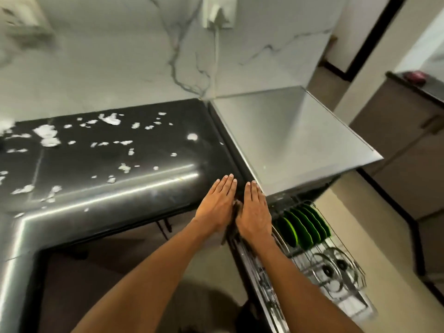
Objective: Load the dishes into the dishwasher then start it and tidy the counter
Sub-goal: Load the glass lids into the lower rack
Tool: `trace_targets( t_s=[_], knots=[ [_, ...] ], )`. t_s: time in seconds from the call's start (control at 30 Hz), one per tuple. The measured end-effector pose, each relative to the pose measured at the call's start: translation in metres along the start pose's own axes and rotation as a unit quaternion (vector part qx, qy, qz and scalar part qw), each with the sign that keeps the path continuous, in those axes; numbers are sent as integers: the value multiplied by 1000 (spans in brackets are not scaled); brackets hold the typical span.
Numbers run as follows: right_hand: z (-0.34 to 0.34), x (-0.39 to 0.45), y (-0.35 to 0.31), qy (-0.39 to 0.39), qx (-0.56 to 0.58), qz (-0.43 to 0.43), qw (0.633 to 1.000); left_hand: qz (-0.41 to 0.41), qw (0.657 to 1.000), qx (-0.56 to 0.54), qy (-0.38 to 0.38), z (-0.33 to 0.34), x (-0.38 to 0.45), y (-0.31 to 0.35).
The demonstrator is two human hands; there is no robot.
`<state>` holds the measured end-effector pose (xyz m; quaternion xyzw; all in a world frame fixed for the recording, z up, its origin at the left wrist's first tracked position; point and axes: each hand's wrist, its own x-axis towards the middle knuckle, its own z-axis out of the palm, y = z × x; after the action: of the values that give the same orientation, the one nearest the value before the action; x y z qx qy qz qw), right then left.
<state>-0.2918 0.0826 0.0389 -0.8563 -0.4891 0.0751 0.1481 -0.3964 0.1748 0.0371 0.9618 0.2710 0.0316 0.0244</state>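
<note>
My left hand (217, 203) and my right hand (254, 207) lie side by side, fingers straight and together, at the counter's front edge where the black counter (120, 159) meets the steel top of the dishwasher (288, 135). Neither hand holds anything. Below the steel top the dishwasher rack (336, 280) is pulled out. It holds several green plates (302, 227) standing on edge and two glass lids (331, 265) lying nearer me. A dark narrow thing shows between my wrists; I cannot tell what it is.
White wet patches and foam (48, 137) are scattered over the black counter. A socket with a white plug and cable (217, 15) is on the marble wall behind. A brown cabinet (396, 150) stands to the right across a tiled floor.
</note>
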Motion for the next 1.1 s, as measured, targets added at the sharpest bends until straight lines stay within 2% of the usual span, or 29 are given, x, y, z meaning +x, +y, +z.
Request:
trace_targets(
  t_s=[0.13,0.33,0.47,0.77,0.93,1.1],
  knots=[
    [8,14,-71,17,-12,-96,995,-73,996,6,43,-24,-42,-66],
    [33,27,-193,0,-17,-242,970,-194,978,34,73,-49,-118,-156],
    [57,32,-260,-26,-17,-323,946,-276,958,52,62,-55,-165,-208],
    [114,56,-399,-99,-6,-451,887,-435,896,46,71,-54,-247,-309],
    [144,76,-466,-136,-9,-508,851,-517,855,24,48,-52,-269,-366],
    [170,95,-527,-186,-21,-552,813,-579,813,4,61,-54,-282,-413]
  ],
)
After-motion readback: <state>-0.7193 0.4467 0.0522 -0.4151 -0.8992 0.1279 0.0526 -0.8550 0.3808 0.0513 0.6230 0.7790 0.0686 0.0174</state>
